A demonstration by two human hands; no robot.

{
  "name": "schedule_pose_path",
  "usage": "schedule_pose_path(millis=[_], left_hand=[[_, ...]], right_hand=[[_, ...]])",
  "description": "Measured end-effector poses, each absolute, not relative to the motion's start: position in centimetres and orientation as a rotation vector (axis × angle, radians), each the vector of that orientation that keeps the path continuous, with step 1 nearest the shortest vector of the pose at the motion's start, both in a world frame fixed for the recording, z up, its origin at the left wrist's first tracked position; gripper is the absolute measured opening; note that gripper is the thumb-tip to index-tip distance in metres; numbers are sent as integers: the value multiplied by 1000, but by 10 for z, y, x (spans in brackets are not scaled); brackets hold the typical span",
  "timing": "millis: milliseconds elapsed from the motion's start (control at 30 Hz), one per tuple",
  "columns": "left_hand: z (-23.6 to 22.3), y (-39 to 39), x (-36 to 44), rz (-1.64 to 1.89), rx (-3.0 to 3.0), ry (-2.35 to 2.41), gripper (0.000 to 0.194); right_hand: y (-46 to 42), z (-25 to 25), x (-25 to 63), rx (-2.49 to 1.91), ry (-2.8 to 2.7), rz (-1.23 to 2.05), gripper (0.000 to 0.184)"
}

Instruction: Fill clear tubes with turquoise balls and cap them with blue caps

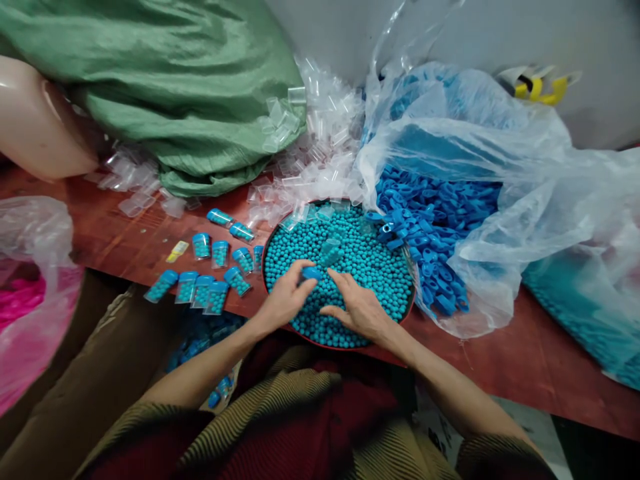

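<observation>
1. Your left hand [287, 297] rests on the heap of small teal beads [360, 267], fingers curled around a blue cap [312, 273] at its fingertips; whether a vial sits under that cap is hidden by the fingers.
2. Your right hand [357, 307] lies flat-ish on the beads just beside the left, fingers loosely spread and pointing toward the cap; you cannot tell whether it holds anything.
3. The beads fill a round red-rimmed tray [406, 319] on the reddish table [525, 360], right in front of you.
4. A clear vial [331, 252] lies on the beads just beyond your fingertips.
5. To the left of the tray, filled capped vials [210, 270] lie scattered on the table, each showing teal beads inside.
6. Behind the tray sits a pile of empty clear vials [320, 153], spilling against a green sack [165, 80].
7. To the right, an open clear plastic bag [500, 173] holds loose blue caps [430, 220], touching the tray's rim.
8. At far left a bag with pink contents [30, 313] rests near the table's edge.
</observation>
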State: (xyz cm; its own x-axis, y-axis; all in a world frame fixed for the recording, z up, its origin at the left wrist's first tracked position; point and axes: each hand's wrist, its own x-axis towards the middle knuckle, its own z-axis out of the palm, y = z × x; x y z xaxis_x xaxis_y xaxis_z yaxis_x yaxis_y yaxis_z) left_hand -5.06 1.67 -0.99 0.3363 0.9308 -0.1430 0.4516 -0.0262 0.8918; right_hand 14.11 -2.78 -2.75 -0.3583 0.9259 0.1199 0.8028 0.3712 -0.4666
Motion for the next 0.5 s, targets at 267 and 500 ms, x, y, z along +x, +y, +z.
schedule_pose_path(millis=[267, 500], left_hand=[[-4, 34, -139, 749, 2100, 2143, 38], [-27, 39, -31, 631, 2148, 1524, 23]], right_hand=[[21, -32, 195, -1763, -2021, 208, 28], [63, -3, 217, -2190, -2098, -236, 29]])
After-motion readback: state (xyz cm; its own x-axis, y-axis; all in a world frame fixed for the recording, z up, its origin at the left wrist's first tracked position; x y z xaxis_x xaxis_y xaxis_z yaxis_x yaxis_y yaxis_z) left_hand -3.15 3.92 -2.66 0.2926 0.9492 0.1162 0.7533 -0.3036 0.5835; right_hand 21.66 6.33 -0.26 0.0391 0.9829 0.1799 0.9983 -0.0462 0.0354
